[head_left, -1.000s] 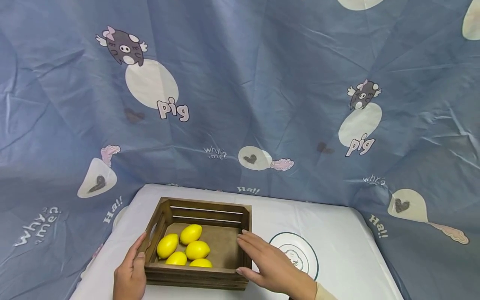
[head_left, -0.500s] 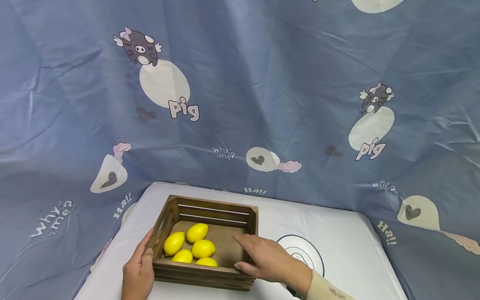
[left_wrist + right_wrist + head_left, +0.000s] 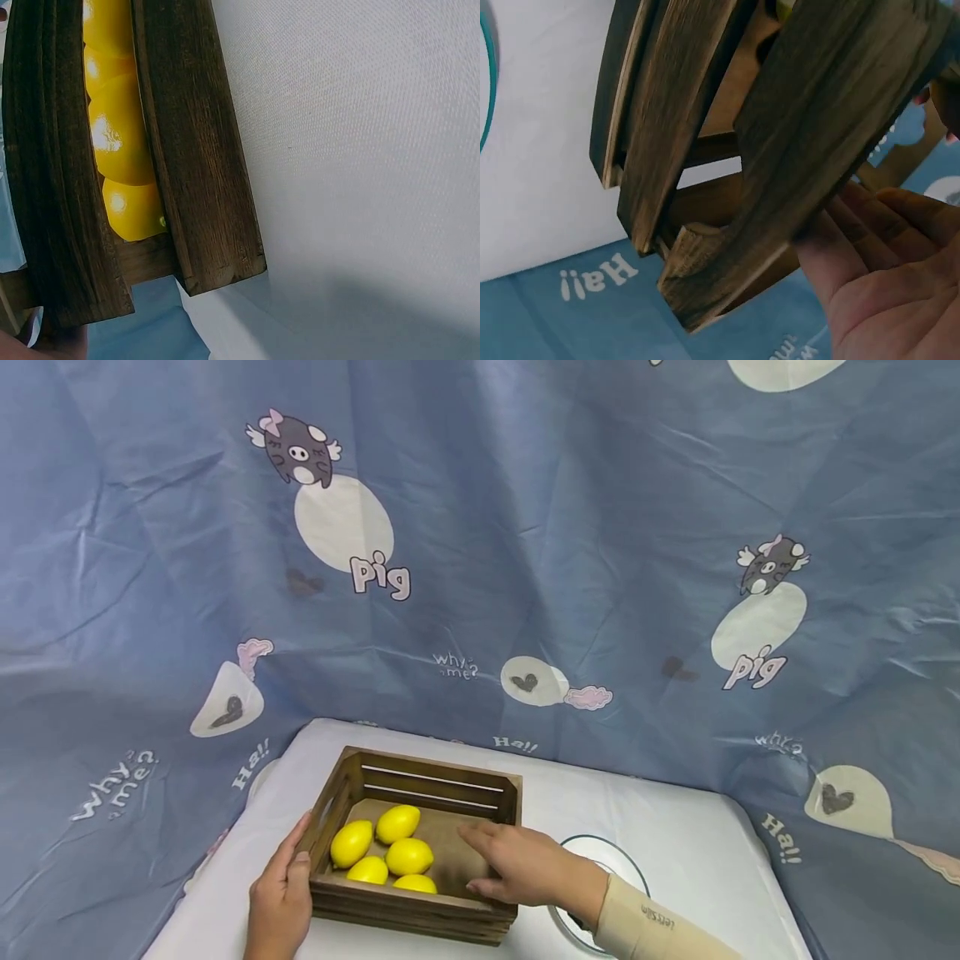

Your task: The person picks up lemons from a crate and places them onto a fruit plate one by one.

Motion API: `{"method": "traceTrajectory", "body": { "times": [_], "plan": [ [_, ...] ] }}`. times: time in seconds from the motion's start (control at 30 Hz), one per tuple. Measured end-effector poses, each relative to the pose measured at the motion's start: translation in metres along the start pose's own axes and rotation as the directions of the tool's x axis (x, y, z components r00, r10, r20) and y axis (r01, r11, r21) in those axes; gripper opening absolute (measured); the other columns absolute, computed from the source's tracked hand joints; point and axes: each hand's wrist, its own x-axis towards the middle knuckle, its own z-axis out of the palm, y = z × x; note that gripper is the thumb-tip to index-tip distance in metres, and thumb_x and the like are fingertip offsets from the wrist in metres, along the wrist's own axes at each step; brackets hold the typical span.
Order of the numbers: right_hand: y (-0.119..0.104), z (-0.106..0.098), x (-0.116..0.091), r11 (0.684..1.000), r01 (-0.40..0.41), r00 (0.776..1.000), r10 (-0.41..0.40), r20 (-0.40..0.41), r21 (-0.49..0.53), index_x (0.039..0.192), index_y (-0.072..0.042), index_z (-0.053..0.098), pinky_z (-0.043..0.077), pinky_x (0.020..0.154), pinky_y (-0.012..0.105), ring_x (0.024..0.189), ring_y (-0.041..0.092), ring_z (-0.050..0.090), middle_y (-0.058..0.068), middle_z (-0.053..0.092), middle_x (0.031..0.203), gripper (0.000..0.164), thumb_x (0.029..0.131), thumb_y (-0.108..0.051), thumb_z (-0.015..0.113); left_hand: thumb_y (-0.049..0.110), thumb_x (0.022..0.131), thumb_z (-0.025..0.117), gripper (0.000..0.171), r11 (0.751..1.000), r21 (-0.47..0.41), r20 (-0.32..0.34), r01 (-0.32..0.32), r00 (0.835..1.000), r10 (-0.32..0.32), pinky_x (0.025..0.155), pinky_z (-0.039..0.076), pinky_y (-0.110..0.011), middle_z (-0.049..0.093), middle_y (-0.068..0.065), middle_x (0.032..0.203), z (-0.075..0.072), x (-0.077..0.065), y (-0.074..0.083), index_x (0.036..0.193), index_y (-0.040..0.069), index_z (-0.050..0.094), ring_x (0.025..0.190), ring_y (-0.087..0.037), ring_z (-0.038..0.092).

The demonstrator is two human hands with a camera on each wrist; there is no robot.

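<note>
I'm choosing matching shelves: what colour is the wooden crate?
The wooden crate is dark brown with streaked grain, clearest in the left wrist view.

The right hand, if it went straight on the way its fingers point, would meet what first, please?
Probably the rearmost lemon in the crate: in the head view, the right hand points roughly leftward at it. Depth is unclear, so the hand might pass above.
</note>
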Motion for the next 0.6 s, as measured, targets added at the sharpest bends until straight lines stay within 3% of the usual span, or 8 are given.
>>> {"method": "traceTrajectory", "body": {
  "times": [0.1,0.2,0.23,0.3,0.33,0.47,0.53,0.6],
  "plan": [
    [0.000,-0.006,0.009,1.000,-0.010,0.999,0.010,0.048,0.000,0.149,-0.002,0.055,0.055,0.095,0.031,0.120,0.020,0.067,0.011,0.062,0.143,0.066,0.097,-0.040,0.074,0.014,0.110,0.041,0.050,1.000,-0.005,0.037,0.027,0.999,-0.027,0.106,0.041,-0.026,0.062,-0.009,0.144,-0.003,0.000,0.004,0.156,0.029,0.053,0.121,-0.023,0.060],
    [-0.003,-0.010,0.020,1.000,-0.025,0.995,0.025,0.100,-0.008,0.148,-0.003,0.057,0.055,0.093,0.030,0.116,0.020,0.068,0.010,0.064,0.140,0.068,0.096,-0.043,0.075,0.015,0.110,0.038,0.050,0.998,-0.015,0.061,0.058,0.997,-0.057,0.111,0.040,-0.050,0.054,-0.006,0.154,-0.008,0.001,0.005,0.157,0.028,0.052,0.136,-0.031,0.051],
    [-0.004,-0.011,0.023,0.999,-0.029,0.993,0.031,0.115,-0.016,0.148,-0.003,0.057,0.056,0.092,0.030,0.115,0.020,0.069,0.011,0.065,0.139,0.069,0.095,-0.044,0.075,0.015,0.110,0.038,0.050,0.998,-0.013,0.056,0.059,0.997,-0.058,0.108,0.041,-0.054,0.055,-0.006,0.153,-0.008,0.001,0.005,0.157,0.028,0.052,0.132,-0.029,0.054],
    [-0.008,-0.014,0.031,0.998,-0.054,0.987,0.058,0.149,-0.036,0.147,-0.004,0.059,0.057,0.089,0.030,0.113,0.019,0.070,0.009,0.066,0.138,0.071,0.093,-0.048,0.076,0.015,0.110,0.037,0.050,0.998,-0.008,0.053,0.060,0.997,-0.059,0.108,0.041,-0.053,0.055,-0.005,0.154,-0.009,0.002,0.003,0.157,0.026,0.052,0.130,-0.025,0.054],
    [-0.010,-0.015,0.034,0.996,-0.068,0.983,0.076,0.167,-0.049,0.146,-0.005,0.059,0.057,0.088,0.031,0.112,0.019,0.070,0.009,0.067,0.136,0.072,0.092,-0.049,0.077,0.015,0.110,0.037,0.050,0.998,-0.003,0.049,0.056,0.997,-0.056,0.106,0.044,-0.046,0.060,-0.007,0.148,-0.009,0.002,0.002,0.157,0.026,0.052,0.120,-0.023,0.059],
    [-0.020,-0.020,0.048,0.986,-0.152,0.953,0.166,0.253,-0.075,0.144,-0.006,0.060,0.057,0.091,0.034,0.113,0.021,0.069,0.008,0.067,0.136,0.078,0.086,-0.053,0.081,0.013,0.110,0.038,0.050,1.000,-0.012,0.033,0.026,0.999,-0.025,0.092,0.039,-0.021,0.061,-0.006,0.146,-0.008,0.002,0.000,0.156,0.025,0.053,0.097,-0.017,0.054],
    [-0.023,-0.022,0.053,0.977,-0.201,0.931,0.215,0.294,-0.077,0.145,-0.005,0.060,0.056,0.094,0.036,0.115,0.022,0.068,0.008,0.066,0.137,0.081,0.084,-0.054,0.082,0.013,0.110,0.039,0.050,1.000,-0.025,0.038,0.018,0.999,-0.017,0.091,0.038,-0.019,0.061,-0.006,0.146,-0.005,0.001,0.000,0.156,0.026,0.053,0.100,-0.017,0.057],
    [-0.024,-0.022,0.057,0.965,-0.251,0.908,0.261,0.327,-0.074,0.146,-0.005,0.059,0.055,0.096,0.038,0.118,0.023,0.067,0.008,0.066,0.138,0.084,0.083,-0.055,0.083,0.013,0.110,0.039,0.050,0.999,-0.041,0.052,0.022,0.998,-0.020,0.099,0.040,-0.022,0.055,-0.003,0.153,-0.001,0.000,0.001,0.156,0.026,0.053,0.120,-0.021,0.058]
  ]
}}
